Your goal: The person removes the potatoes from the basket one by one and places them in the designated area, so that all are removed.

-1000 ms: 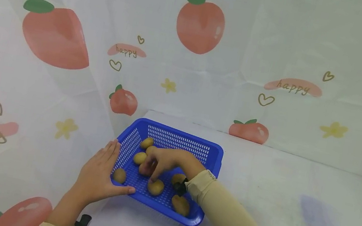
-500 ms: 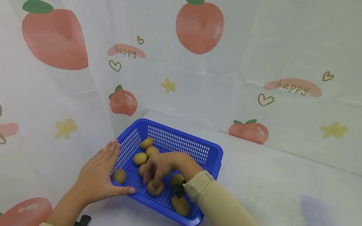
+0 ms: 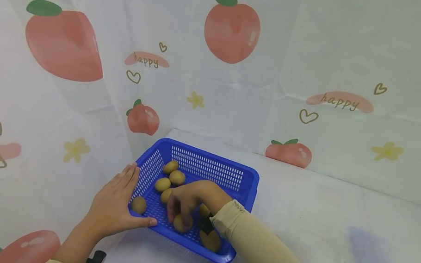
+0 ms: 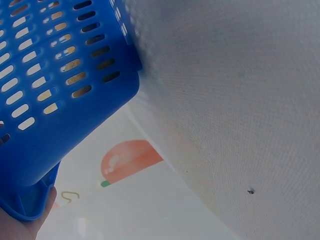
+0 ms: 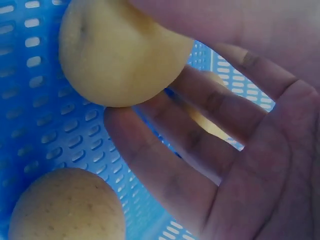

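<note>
A blue plastic basket [image 3: 210, 155] with slotted walls holds several potatoes. My right hand [image 3: 195, 194] reaches down inside it and grips a potato [image 3: 182, 223] near the front wall. In the right wrist view, the thumb lies over that potato [image 5: 120, 60] and the fingertips [image 5: 122, 120] are under it. A second potato [image 5: 67, 207] sits beside the hand on the basket floor. My left hand [image 3: 110, 205] rests at the front left corner, its fingers straight along the left side and its thumb on the front rim. The left wrist view shows the basket's outside wall [image 4: 65, 125].
Several potatoes lie along the basket's left side, one of them a potato [image 3: 139, 205] in the front left corner. At the right lies a larger potato [image 3: 210, 240]. The basket stands on a white table [image 3: 342, 249] against a fruit-print cloth [image 3: 284, 46].
My right hand has come from the potatoes behind down to the front one and closed on it, shifting it slightly forward and right. My left hand stays in place.
</note>
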A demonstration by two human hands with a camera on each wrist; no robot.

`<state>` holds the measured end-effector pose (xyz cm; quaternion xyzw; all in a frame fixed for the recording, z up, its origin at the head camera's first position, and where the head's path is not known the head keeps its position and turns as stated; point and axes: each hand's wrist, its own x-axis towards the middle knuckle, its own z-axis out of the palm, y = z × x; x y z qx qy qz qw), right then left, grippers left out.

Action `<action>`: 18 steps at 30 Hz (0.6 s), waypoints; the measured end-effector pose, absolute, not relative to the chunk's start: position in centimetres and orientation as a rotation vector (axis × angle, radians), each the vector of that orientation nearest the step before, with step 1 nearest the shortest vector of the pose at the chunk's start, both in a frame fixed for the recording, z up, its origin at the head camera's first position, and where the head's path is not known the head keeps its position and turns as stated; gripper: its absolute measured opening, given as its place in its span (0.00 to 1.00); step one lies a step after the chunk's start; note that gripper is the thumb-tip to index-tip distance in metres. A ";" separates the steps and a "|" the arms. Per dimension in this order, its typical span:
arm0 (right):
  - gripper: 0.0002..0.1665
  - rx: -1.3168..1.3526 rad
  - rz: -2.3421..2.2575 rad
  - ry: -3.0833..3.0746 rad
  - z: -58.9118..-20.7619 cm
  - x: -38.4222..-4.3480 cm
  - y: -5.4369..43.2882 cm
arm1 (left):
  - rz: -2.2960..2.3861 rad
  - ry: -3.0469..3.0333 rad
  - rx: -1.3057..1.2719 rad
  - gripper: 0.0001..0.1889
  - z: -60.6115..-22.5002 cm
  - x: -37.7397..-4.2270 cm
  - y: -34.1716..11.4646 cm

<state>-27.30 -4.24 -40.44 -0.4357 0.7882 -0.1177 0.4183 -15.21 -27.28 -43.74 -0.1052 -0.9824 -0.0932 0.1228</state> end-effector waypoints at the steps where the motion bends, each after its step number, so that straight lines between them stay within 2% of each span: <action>1: 0.21 -1.089 -0.292 1.980 -40.5 -27.3 -4.2 | -0.273 -2.866 -0.306 0.76 -43.7 -15.2 -27.3; 18: 0.16 -1.217 -0.468 2.022 -39.6 -27.7 -3.9 | -0.260 -2.902 -0.301 0.77 -43.7 -15.3 -27.3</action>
